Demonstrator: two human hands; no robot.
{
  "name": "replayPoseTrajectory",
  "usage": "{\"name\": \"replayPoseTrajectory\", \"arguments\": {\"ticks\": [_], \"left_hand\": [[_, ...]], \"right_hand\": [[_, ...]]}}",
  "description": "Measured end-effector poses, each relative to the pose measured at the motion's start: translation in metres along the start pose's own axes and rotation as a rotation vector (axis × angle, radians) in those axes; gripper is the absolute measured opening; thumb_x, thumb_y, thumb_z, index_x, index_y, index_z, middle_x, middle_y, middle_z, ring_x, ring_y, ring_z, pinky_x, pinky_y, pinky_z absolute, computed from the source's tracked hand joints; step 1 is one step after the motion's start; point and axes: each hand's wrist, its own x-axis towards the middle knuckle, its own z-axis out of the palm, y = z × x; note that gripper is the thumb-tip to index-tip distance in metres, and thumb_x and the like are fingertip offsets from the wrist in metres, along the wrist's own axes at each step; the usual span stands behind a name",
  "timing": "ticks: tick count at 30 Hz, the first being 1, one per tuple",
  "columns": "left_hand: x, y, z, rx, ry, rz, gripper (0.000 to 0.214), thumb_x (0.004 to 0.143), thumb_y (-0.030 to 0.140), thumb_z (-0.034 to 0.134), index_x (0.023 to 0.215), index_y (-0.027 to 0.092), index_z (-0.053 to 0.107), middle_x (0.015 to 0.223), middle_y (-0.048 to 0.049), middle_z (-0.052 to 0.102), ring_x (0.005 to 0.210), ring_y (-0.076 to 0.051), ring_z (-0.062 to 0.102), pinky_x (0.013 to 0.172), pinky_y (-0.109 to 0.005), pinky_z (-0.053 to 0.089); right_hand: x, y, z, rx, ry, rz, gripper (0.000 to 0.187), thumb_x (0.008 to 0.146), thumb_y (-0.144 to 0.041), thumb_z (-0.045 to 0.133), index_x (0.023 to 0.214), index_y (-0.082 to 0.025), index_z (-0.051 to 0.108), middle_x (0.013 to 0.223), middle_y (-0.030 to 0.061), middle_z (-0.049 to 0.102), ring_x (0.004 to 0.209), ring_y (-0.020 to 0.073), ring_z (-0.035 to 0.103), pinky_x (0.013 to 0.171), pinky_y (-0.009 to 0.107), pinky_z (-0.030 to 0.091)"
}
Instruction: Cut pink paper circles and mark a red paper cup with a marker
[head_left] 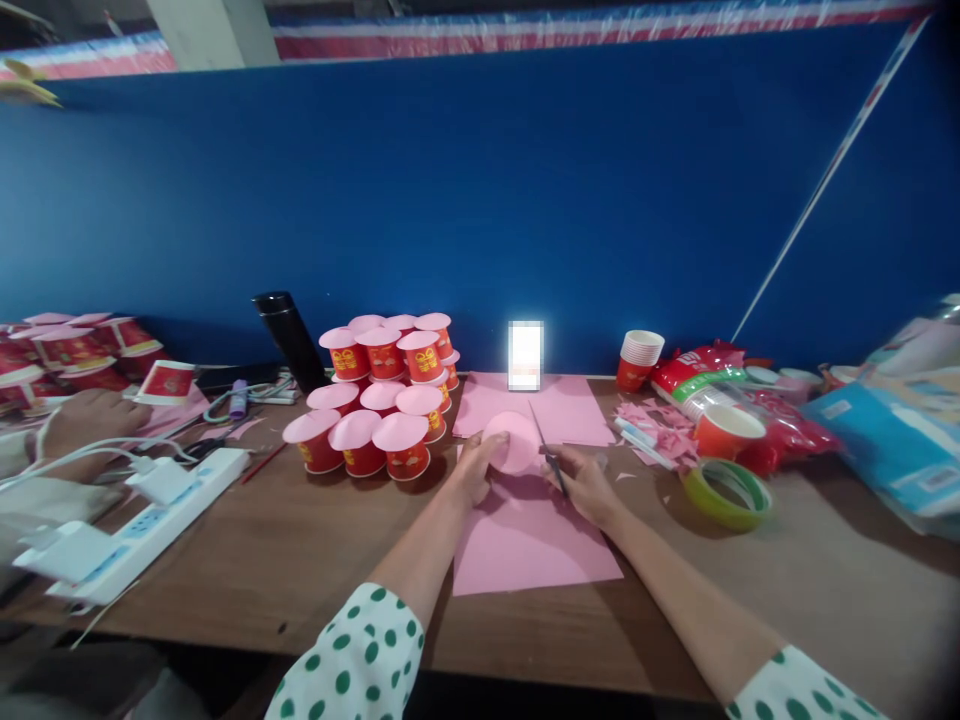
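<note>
In the middle of the head view, my left hand [478,468] pinches the left edge of a round pink paper disc [516,445]. My right hand [589,484] is closed around the handles of a pair of scissors [553,462]. The blades point up and away, close to the disc's right edge; whether they touch it I cannot tell. Beneath both hands lies a pink paper sheet [536,550], with more pink sheets [577,408] behind it. To the left stand stacked red paper cups [364,450] topped with pink discs.
Pink scraps [660,432], a green tape roll [726,494], an orange cup [729,434] and stacked cups [639,360] are on the right. A black flask [289,340] and a power strip [157,525] stand left. A co-worker's hand [94,432] holds a red cup [166,383] at far left.
</note>
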Motion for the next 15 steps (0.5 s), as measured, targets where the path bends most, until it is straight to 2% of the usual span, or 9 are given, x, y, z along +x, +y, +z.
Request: {"name": "replayPoseTrajectory", "arguments": {"ticks": [4, 15], "left_hand": [[0.0005, -0.0021, -0.0002, 0.042, -0.057, 0.011, 0.036, 0.059, 0.035, 0.080, 0.085, 0.013, 0.068, 0.068, -0.0064, 0.071, 0.062, -0.019, 0.065, 0.056, -0.026, 0.049], [0.0006, -0.0008, -0.0009, 0.057, -0.050, 0.009, 0.036, 0.056, 0.034, 0.081, 0.080, 0.013, 0.067, 0.063, -0.0072, 0.069, 0.063, -0.022, 0.067, 0.054, -0.026, 0.049]], "right_hand": [[-0.0020, -0.0011, -0.0004, 0.031, -0.034, 0.012, 0.048, 0.073, -0.050, 0.069, 0.106, -0.016, 0.064, 0.060, -0.0030, 0.055, 0.041, 0.0091, 0.048, 0.037, 0.022, 0.040], [0.0009, 0.0002, -0.0046, -0.011, -0.030, -0.019, 0.038, 0.070, -0.043, 0.073, 0.097, -0.016, 0.070, 0.061, -0.0009, 0.060, 0.050, 0.0114, 0.050, 0.044, 0.022, 0.041]]}}
